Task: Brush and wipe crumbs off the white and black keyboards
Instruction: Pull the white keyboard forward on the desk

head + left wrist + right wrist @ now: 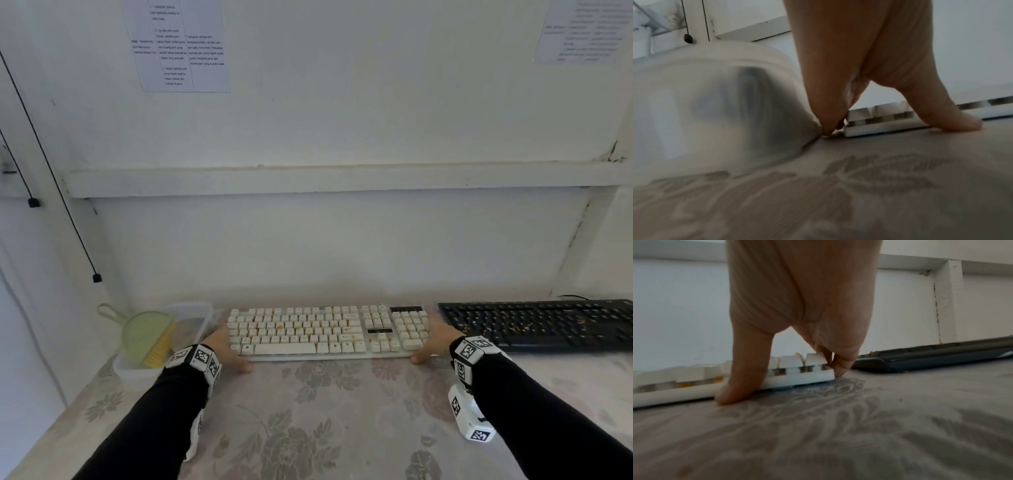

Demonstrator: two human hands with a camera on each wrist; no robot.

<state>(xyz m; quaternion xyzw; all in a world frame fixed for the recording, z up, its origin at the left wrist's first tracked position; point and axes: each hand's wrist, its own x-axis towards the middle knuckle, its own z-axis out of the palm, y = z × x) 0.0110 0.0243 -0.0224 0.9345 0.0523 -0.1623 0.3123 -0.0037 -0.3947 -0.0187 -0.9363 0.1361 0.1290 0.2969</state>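
Observation:
The white keyboard [325,332] lies flat on the table, with orange crumbs scattered over its keys. My left hand [230,349] grips its left end: the thumb lies along the front edge and the fingers curl down the side, as the left wrist view shows for the hand [897,128] and the keyboard [875,125]. My right hand [432,342] grips the right end the same way, with the hand [783,384] around the keyboard corner [674,386]. The black keyboard [548,325] sits just to the right, also crumbed, and its near edge [931,356] lies close to my right fingers.
A clear plastic tub [137,373] stands against the keyboard's left end, holding a green dustpan [144,335] and a yellow brush [159,349]. The tub wall [715,97] touches my left fingers. The floral tablecloth [325,411] spreads in front. The wall rises right behind the keyboards.

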